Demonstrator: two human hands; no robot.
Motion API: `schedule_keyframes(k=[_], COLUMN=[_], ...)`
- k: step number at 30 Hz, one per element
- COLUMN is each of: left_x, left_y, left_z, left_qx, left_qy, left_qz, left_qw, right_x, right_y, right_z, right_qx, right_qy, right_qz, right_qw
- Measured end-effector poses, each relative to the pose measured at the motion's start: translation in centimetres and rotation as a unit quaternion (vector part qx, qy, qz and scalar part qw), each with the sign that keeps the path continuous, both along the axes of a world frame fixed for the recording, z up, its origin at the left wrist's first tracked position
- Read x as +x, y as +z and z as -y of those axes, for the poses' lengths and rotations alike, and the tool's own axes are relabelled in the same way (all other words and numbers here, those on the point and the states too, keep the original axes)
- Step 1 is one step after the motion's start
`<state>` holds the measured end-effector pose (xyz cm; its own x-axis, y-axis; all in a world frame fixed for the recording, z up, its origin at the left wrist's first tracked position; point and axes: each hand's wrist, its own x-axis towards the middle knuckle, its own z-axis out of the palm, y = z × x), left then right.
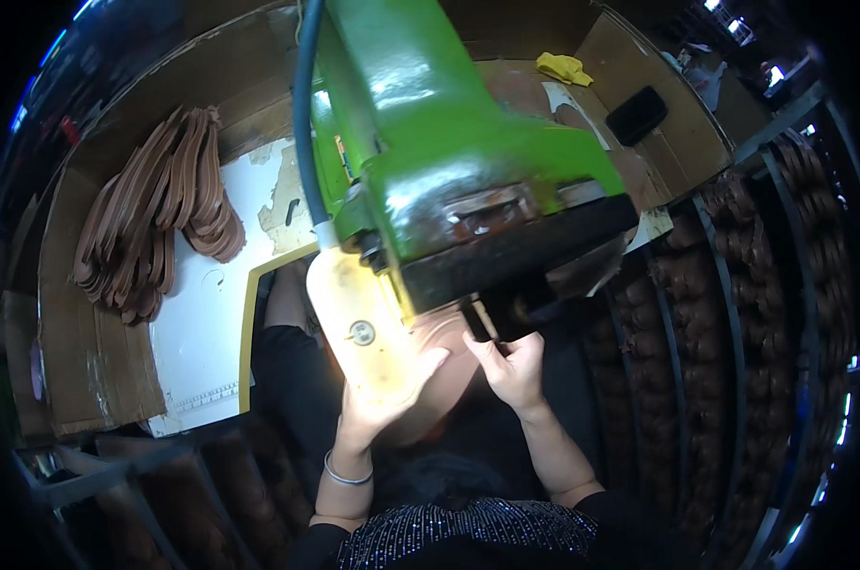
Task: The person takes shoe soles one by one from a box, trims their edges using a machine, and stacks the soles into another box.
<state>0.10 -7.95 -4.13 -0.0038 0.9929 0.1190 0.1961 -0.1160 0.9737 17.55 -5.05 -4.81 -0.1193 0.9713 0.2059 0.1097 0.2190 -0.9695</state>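
A flat brown shoe sole (446, 380) lies under the head of a green machine (468, 176), its far end close to the machine's dark lower part. My left hand (384, 407) grips the sole's left side with the thumb on top; a lit, pale yellow lamp (359, 309) hides most of its fingers. On the right, my right hand (515, 370) is closed, thumb and fingers pinching the sole's edge just below the machine head. The machine and the glare cover the spot where it works on the sole.
A pile of brown soles (154, 209) lies to the left on a white tabletop (197, 351) walled with cardboard (97, 370). A yellow cloth (565, 68) and a black object (636, 115) sit at the far right. Racks (672, 351) packed with brown pieces stand on the right; a hose (306, 114) runs to the lamp.
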Motion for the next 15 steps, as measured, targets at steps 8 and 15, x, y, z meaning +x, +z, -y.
schedule_keyframes(k=[8,15], left_x=[1.7,0.8], left_y=[-4.1,-3.5], left_z=[3.3,3.0], left_qx=[0.006,0.034], left_qy=[0.184,0.186], left_qz=[0.078,-0.040], left_qw=[0.980,0.981], right_x=[-3.0,1.3], right_y=[2.6,4.3], right_z=[-1.3,-2.3], right_qx=[0.055,0.035], right_qy=[0.020,0.151], right_qz=[-0.003,0.119], right_qw=[0.998,0.981])
